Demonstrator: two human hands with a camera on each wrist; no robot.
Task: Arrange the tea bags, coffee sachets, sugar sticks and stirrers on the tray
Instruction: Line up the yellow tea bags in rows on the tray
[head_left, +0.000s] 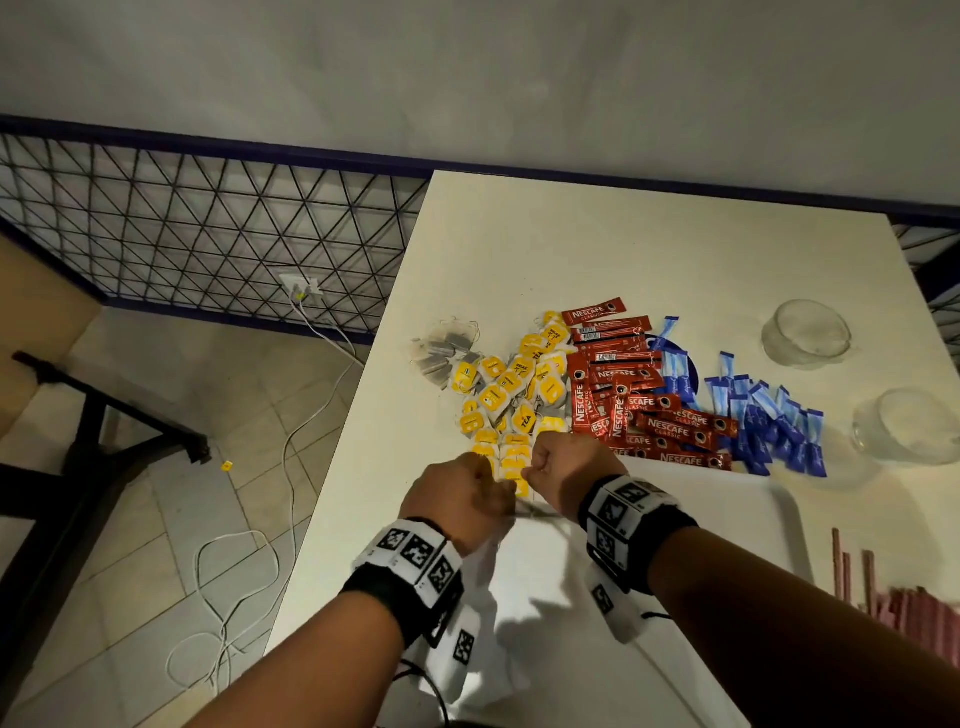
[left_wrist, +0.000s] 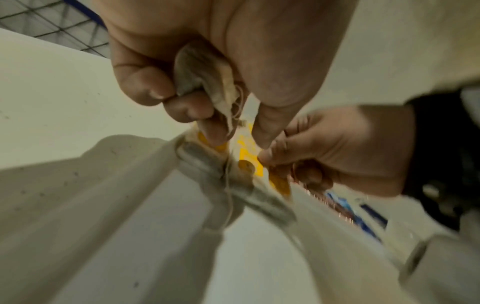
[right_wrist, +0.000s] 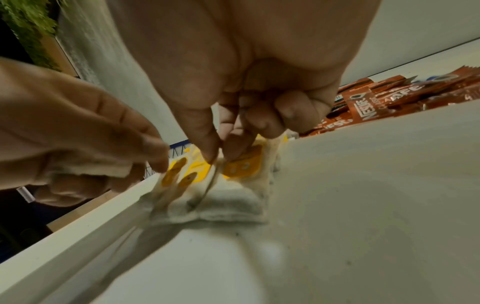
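The white surface (head_left: 597, 244) is carrying everything: a pile of yellow-tagged tea bags (head_left: 511, 395) at its left, red Nescafe coffee sachets (head_left: 634, 395) beside them, blue sugar sticks (head_left: 763, 415) further right, and reddish stirrers (head_left: 883, 597) lying at the near right edge. The white tray (head_left: 779, 519) is sitting nearest the person, its far rim touching the tea pile.

Both hands are working at the tray's far left corner, where a few tea bags (right_wrist: 228, 197) are lying inside the rim, long sides running along it. The left hand (head_left: 457, 501) is curling round a spare tea bag (left_wrist: 200, 70) in its palm (thumb free). The right hand (head_left: 566, 467) is pinching a string (right_wrist: 210, 183) just above the laid bags, so it is the nearer one for straightening them; the loose pile is lying straight ahead of both.
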